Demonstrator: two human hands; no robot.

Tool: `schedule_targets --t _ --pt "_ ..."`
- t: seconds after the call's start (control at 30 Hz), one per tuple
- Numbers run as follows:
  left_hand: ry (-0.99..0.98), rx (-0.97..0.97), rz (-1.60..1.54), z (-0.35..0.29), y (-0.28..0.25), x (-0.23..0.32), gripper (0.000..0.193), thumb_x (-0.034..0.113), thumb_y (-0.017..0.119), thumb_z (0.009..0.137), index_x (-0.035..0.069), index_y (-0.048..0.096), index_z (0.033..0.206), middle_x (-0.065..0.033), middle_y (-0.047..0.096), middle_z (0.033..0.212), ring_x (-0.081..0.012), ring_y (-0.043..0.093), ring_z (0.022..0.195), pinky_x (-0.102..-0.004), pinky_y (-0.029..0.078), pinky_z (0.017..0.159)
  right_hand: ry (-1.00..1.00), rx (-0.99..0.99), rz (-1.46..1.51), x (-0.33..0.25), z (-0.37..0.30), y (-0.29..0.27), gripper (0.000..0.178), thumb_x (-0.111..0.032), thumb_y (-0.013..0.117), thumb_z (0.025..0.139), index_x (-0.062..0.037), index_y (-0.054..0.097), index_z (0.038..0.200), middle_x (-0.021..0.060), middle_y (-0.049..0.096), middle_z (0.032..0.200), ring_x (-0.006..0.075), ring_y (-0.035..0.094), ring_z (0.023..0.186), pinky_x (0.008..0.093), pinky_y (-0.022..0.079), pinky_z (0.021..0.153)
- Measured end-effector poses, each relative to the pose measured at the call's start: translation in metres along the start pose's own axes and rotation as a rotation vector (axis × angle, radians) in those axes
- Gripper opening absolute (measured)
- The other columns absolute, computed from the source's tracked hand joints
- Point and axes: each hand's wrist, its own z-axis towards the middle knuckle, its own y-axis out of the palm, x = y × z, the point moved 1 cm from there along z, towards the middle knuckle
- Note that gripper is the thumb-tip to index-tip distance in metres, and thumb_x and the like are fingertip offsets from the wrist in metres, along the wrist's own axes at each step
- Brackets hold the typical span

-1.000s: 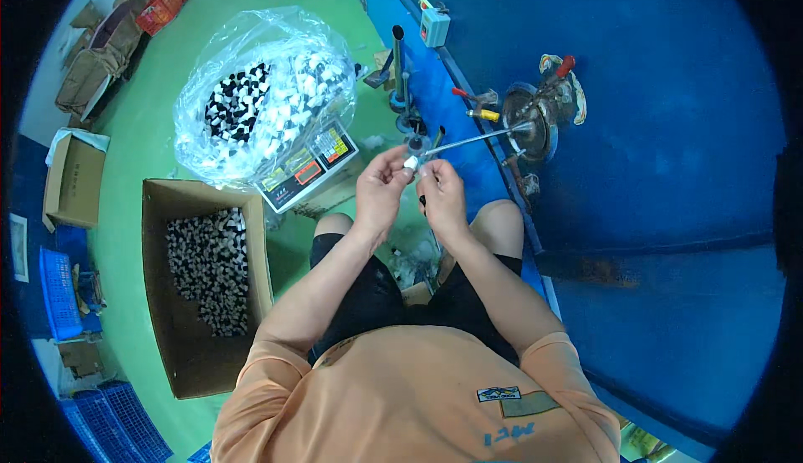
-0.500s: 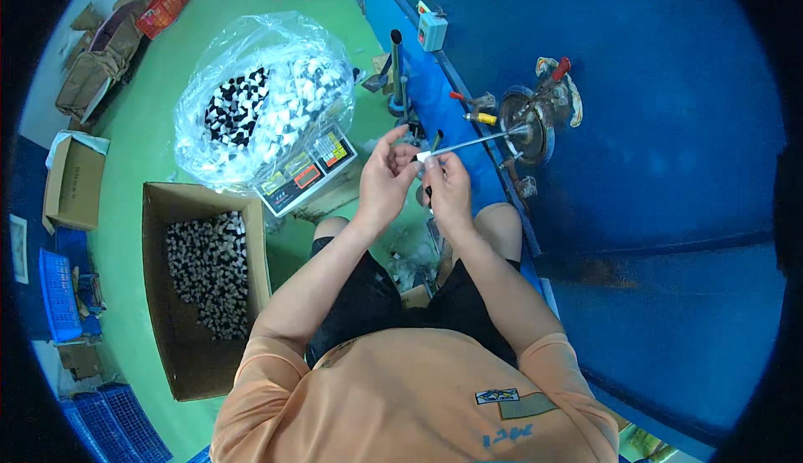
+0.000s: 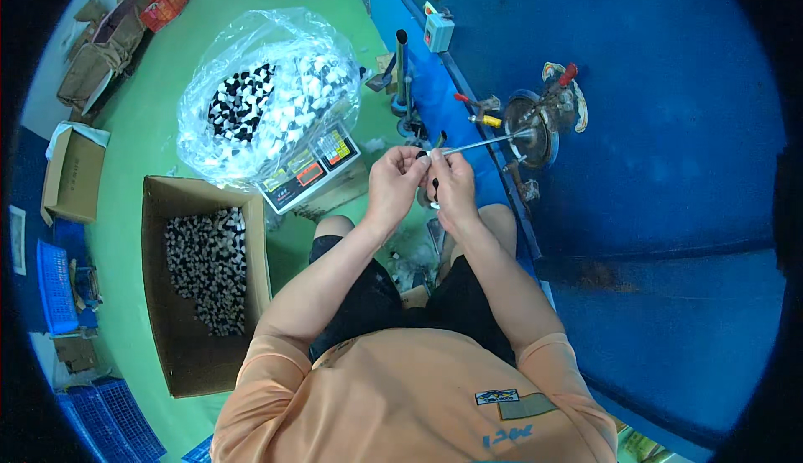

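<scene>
My left hand (image 3: 391, 185) is closed, thumb and fingers pinching a small black-and-white piece (image 3: 423, 155) at the near end of a thin metal rod (image 3: 485, 143). Against it, my right hand (image 3: 454, 187) pinches at the same end of the rod. More black and white bits show under the right hand's curled fingers. The rod slants up to the right, to a round metal fixture (image 3: 545, 138) on the blue bench. Fingers hide most of the piece, so I cannot tell how it sits on the rod.
To the left, a cardboard box (image 3: 155, 296) holds many black-and-white pieces. Behind it, a clear plastic bag (image 3: 238, 32) of similar pieces rests on a scale (image 3: 301, 174). An upright metal tube (image 3: 402, 70) and a grey switch box (image 3: 438, 32) stand by the blue bench (image 3: 669, 170).
My left hand's fingers have folded in from spread to a pinch around the small piece. Both hands have drawn together at the rod's end. The view has shifted slightly.
</scene>
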Motion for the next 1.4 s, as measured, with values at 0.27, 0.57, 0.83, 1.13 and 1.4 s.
schedule_targets --t 0.27,0.57,0.83,1.13,1.4 --pt "0.487 0.344 -0.455 -0.026 -0.093 0.025 0.015 0.014 0.058 0.094 0.003 0.059 0.105 -0.0053 0.06 0.08 -0.0135 0.057 0.074 -0.0283 0.048 0.073 0.111 -0.106 0.037 0.005 -0.015 -0.007 0.024 -0.027 0.046 0.103 -0.0057 0.056 0.097 0.0005 0.051 0.07 0.0078 0.042 0.05 0.0225 0.032 0.044" --pt "0.051 -0.03 0.184 -0.055 -0.038 -0.014 0.019 0.008 0.065 0.089 0.0 0.061 0.106 -0.0039 0.06 0.084 -0.009 0.052 0.07 -0.0212 0.043 0.064 -0.156 -0.07 -0.079 0.043 -0.01 0.01 0.021 -0.021 0.043 0.103 -0.0054 0.056 0.1 0.0021 0.051 0.075 0.0092 0.043 0.053 0.024 0.032 0.046" --pt "-0.087 -0.018 -0.058 -0.03 -0.028 -0.028 0.013 0.004 0.06 0.093 0.001 0.06 0.105 -0.0044 0.06 0.085 -0.0104 0.057 0.069 -0.0223 0.049 0.064 -0.078 0.038 -0.12 0.029 -0.009 0.001 0.019 -0.02 0.044 0.101 -0.0041 0.056 0.098 0.0023 0.05 0.073 0.0093 0.044 0.052 0.0243 0.035 0.045" --pt "-0.191 0.16 -0.432 -0.008 -0.017 -0.021 0.016 0.007 0.057 0.096 0.001 0.058 0.111 -0.0058 0.06 0.086 -0.0108 0.059 0.069 -0.0218 0.051 0.064 0.023 0.062 -0.033 0.026 -0.012 -0.01 0.02 -0.02 0.045 0.101 -0.0037 0.056 0.1 0.0005 0.048 0.069 0.0072 0.043 0.052 0.0227 0.032 0.045" --pt "-0.246 0.148 -0.56 -0.001 -0.002 -0.017 0.019 0.009 0.058 0.097 0.0 0.058 0.113 -0.0063 0.06 0.088 -0.0102 0.059 0.07 -0.0216 0.052 0.065 0.019 0.085 -0.032 0.023 -0.014 -0.01 0.019 -0.02 0.046 0.101 -0.0039 0.056 0.099 0.0003 0.048 0.068 0.0071 0.042 0.051 0.0233 0.032 0.044"
